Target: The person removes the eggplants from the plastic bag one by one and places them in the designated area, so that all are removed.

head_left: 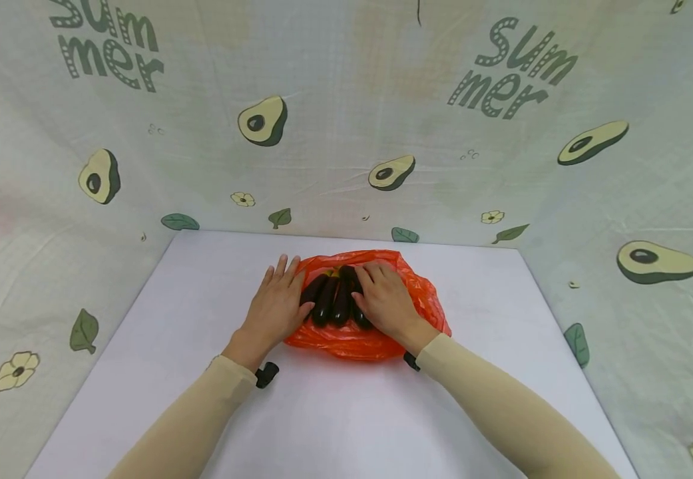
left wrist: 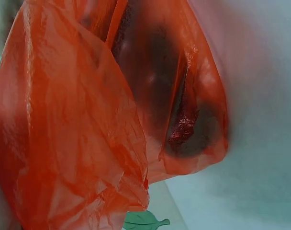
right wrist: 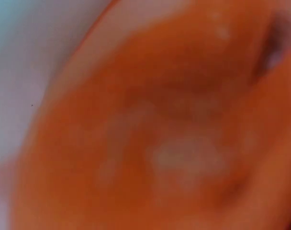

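Item: eggplants [head_left: 334, 298], dark purple and glossy, at least three, lay side by side with their long axes running away from the person, stem ends at the far side, on an orange plastic bag [head_left: 358, 342]. The bag was thin and crinkled, spread on the middle of the white tabletop [head_left: 202, 293], slightly toward its far edge, its plastic bunched up around the eggplants on the right and near sides. Left hand [head_left: 275, 307]: laid palm down at the left edge of the bag, fingers straight and slightly spread, pointing away from the person, thumb side touching the leftmost eggplant; its grip was apart, clamped on nothing. Right hand [head_left: 387, 299]: laid over the right side of the pile, fingers bent down across the rightmost eggplant and the bag; whether that grip was clamped on the eggplant or only resting on it could not be told. Both forearms wore beige sleeves [head_left: 502, 406], each with a small black fitting at the wrist [head_left: 266, 374]. The left wrist view showed the orange plastic close up in folds, with a dark eggplant shape seen through it and the pale tabletop beside it; the right wrist view showed only blurred orange plastic. Surround: a pale cloth backdrop [head_left: 346, 133] stood on three sides of the tabletop, printed with halved avocados [head_left: 262, 121], green leaves, small flowers and the word "Summer".
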`<act>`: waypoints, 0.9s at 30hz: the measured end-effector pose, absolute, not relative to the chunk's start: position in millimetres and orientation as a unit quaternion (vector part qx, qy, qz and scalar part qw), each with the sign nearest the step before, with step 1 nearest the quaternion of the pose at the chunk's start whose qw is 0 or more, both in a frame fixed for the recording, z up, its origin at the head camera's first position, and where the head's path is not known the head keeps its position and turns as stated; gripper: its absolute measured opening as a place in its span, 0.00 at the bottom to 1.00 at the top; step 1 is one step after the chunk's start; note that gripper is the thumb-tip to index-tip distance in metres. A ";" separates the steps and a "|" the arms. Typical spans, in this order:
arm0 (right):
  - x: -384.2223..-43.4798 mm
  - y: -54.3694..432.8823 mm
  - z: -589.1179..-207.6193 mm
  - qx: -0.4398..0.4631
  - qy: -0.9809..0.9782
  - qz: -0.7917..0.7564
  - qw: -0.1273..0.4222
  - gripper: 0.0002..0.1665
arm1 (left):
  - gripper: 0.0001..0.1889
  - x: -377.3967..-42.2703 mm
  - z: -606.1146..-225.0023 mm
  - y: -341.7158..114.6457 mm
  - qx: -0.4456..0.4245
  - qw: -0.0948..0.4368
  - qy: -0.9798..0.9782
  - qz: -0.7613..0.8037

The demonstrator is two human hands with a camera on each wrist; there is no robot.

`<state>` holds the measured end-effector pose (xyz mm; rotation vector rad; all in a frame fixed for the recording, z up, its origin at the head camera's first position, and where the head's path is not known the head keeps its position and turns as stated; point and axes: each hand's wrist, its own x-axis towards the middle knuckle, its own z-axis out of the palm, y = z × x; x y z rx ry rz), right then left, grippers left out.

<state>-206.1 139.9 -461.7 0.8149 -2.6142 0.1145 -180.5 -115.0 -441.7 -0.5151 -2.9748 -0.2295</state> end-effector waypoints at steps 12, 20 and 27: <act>-223.8 139.5 -485.9 0.250 -0.953 0.017 0.174 0.29 | 0.41 -179.7 -444.4 -111.6 -0.167 0.053 -0.981 -0.084; -219.7 138.3 -490.0 0.240 -0.958 0.011 0.154 0.30 | 0.42 -178.6 -447.3 -112.2 -0.166 0.051 -0.981 -0.091; -190.2 135.8 -483.8 0.262 -0.952 -0.010 0.161 0.34 | 0.41 -177.0 -449.8 -115.9 -0.168 0.055 -0.980 -0.092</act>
